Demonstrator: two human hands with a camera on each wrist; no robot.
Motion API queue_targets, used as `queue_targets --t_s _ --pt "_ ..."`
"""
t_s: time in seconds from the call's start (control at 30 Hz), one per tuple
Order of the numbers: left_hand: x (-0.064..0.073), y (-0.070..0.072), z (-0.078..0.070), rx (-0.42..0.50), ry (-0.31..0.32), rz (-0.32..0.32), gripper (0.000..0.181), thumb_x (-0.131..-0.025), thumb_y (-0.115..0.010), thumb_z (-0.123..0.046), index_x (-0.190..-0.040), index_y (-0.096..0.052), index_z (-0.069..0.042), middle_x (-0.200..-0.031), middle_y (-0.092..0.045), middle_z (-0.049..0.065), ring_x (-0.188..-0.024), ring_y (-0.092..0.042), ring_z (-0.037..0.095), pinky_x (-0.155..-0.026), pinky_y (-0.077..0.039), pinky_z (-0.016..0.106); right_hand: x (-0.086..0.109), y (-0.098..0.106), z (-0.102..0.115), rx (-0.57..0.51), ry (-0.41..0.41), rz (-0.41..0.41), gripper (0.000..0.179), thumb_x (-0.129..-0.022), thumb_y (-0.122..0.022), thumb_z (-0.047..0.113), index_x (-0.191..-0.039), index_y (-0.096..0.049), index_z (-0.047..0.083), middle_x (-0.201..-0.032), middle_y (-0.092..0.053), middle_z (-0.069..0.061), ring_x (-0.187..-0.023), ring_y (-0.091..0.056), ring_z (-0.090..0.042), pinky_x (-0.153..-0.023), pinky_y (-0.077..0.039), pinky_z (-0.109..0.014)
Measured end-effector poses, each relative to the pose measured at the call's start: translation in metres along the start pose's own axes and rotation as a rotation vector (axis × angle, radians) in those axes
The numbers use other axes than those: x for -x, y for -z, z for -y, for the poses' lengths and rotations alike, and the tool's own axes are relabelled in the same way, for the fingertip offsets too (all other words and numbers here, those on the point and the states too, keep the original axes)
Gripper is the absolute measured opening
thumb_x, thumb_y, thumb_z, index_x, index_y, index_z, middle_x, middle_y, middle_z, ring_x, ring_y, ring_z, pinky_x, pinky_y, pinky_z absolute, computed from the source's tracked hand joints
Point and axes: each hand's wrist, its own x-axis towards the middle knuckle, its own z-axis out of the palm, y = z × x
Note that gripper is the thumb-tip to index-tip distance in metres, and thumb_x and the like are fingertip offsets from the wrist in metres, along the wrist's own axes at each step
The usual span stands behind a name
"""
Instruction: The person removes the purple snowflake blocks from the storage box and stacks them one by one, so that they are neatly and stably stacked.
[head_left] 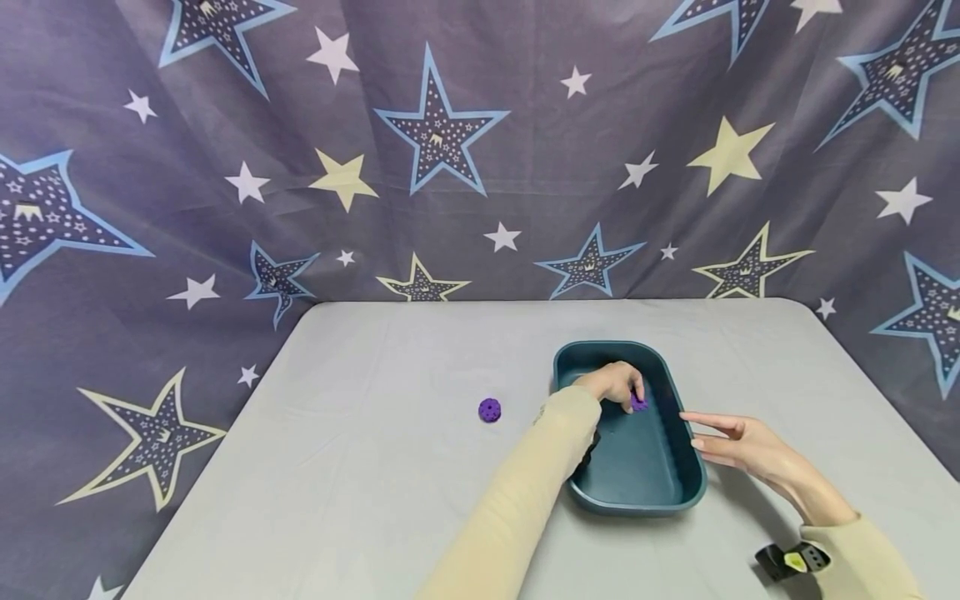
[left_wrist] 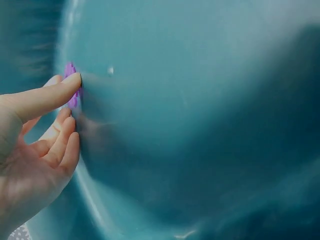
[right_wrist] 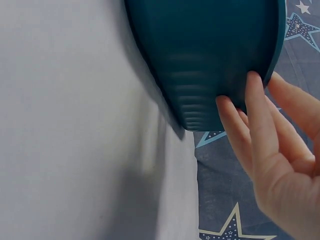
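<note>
A dark teal rectangular bin [head_left: 633, 492] stands on the table. My left hand [head_left: 617, 385] reaches down inside it and pinches a small purple piece [head_left: 638, 403] between thumb and fingers. In the left wrist view this purple piece [left_wrist: 73, 102] appears thin and edge-on, close to the bin's floor [left_wrist: 165, 100]. On the right, my right hand [head_left: 750, 450] touches the bin's outer wall with its fingers nearly straight; the right wrist view shows the fingertips [right_wrist: 254, 80] against the teal wall [right_wrist: 200, 60] near the rim.
A round purple disc with holes [head_left: 490, 410] lies on the white tabletop [head_left: 337, 467], left of the bin. Behind the table hangs a dark cloth [head_left: 480, 225] with a star pattern. A black strap device [head_left: 791, 562] is at the right wrist.
</note>
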Motion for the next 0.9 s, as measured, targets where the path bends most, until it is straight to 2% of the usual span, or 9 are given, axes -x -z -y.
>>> queue_targets --t_s 0.03,0.17,0.23,0.27,0.5,0.63,0.7,0.8,0.9 --pt "-0.002 -0.001 0.001 -0.003 -0.023 -0.020 0.034 -0.055 -0.083 -0.008 -0.076 -0.063 -0.027 -0.079 -0.055 -0.009 -0.071 -0.048 0.006 -0.060 -0.041 0.019 0.000 0.000 0.000 0.004 -0.001 -0.003 0.039 -0.084 -0.059 0.009 -0.122 -0.054 0.009 -0.111 -0.052 0.014 -0.095 -0.056 -0.003 -0.080 -0.047 -0.024" --pt "-0.009 -0.004 0.002 -0.033 -0.013 -0.008 0.043 -0.055 -0.083 -0.008 -0.087 -0.064 -0.030 -0.088 -0.057 -0.011 -0.079 -0.050 0.004 -0.067 -0.043 0.020 0.000 0.000 0.000 0.029 -0.017 -0.022 0.041 -0.083 -0.060 0.011 -0.123 -0.053 0.008 -0.118 -0.049 0.006 -0.095 -0.056 -0.002 -0.081 -0.047 -0.025" --pt "-0.018 -0.010 0.006 -0.063 -0.025 -0.036 0.045 -0.054 -0.082 -0.007 -0.088 -0.065 -0.030 -0.088 -0.058 -0.009 -0.079 -0.050 0.005 -0.065 -0.042 0.021 0.000 0.000 0.000 0.034 -0.022 -0.023 0.041 -0.083 -0.060 0.012 -0.124 -0.052 0.008 -0.120 -0.048 0.004 -0.095 -0.056 -0.002 -0.081 -0.047 -0.025" --pt "-0.020 -0.011 0.006 -0.061 -0.002 -0.013 0.046 -0.056 -0.082 -0.009 -0.092 -0.065 -0.032 -0.094 -0.059 -0.011 -0.084 -0.051 0.004 -0.070 -0.043 0.021 0.000 0.000 0.000 0.033 -0.024 -0.022 0.041 -0.084 -0.060 0.012 -0.124 -0.052 0.008 -0.120 -0.048 0.004 -0.095 -0.056 -0.002 -0.081 -0.047 -0.025" --pt "-0.035 -0.017 0.019 -0.024 -0.098 -0.009 0.046 -0.048 -0.086 -0.012 -0.083 -0.064 -0.034 -0.090 -0.057 -0.013 -0.078 -0.048 0.004 -0.066 -0.041 0.017 0.000 0.001 -0.001 0.014 -0.013 -0.002 0.039 -0.084 -0.059 0.010 -0.123 -0.053 0.009 -0.116 -0.049 0.010 -0.096 -0.055 -0.002 -0.081 -0.047 -0.025" --pt "-0.012 -0.003 0.006 -0.001 -0.042 0.035 0.045 -0.054 -0.084 -0.011 -0.087 -0.062 -0.032 -0.095 -0.056 -0.012 -0.081 -0.048 0.005 -0.069 -0.043 0.019 0.000 0.001 -0.001 0.009 -0.013 -0.003 0.039 -0.084 -0.059 0.010 -0.122 -0.054 0.010 -0.114 -0.050 0.011 -0.096 -0.056 -0.003 -0.081 -0.047 -0.025" --pt "0.000 0.002 0.001 0.025 -0.043 0.021 0.046 -0.053 -0.083 -0.006 -0.084 -0.060 -0.030 -0.090 -0.055 -0.010 -0.077 -0.048 0.006 -0.064 -0.042 0.020 0.000 0.000 -0.001 0.006 -0.010 -0.002 0.038 -0.084 -0.059 0.010 -0.122 -0.054 0.010 -0.113 -0.051 0.012 -0.095 -0.056 -0.003 -0.081 -0.047 -0.024" --pt "0.033 0.020 -0.012 0.082 -0.055 0.015 0.044 -0.055 -0.081 -0.002 -0.081 -0.056 -0.027 -0.084 -0.053 -0.008 -0.073 -0.047 0.006 -0.060 -0.042 0.020 0.000 0.000 0.000 0.005 -0.004 0.000 0.038 -0.084 -0.059 0.009 -0.122 -0.054 0.010 -0.111 -0.051 0.015 -0.095 -0.056 -0.002 -0.080 -0.047 -0.024" --pt "0.079 0.042 -0.031 0.139 -0.046 0.003 0.040 -0.058 -0.079 0.002 -0.082 -0.056 -0.020 -0.080 -0.055 -0.004 -0.069 -0.049 0.009 -0.058 -0.043 0.020 0.000 0.000 0.000 0.010 -0.003 -0.002 0.039 -0.084 -0.059 0.010 -0.122 -0.054 0.010 -0.112 -0.051 0.014 -0.095 -0.056 -0.002 -0.080 -0.047 -0.024"
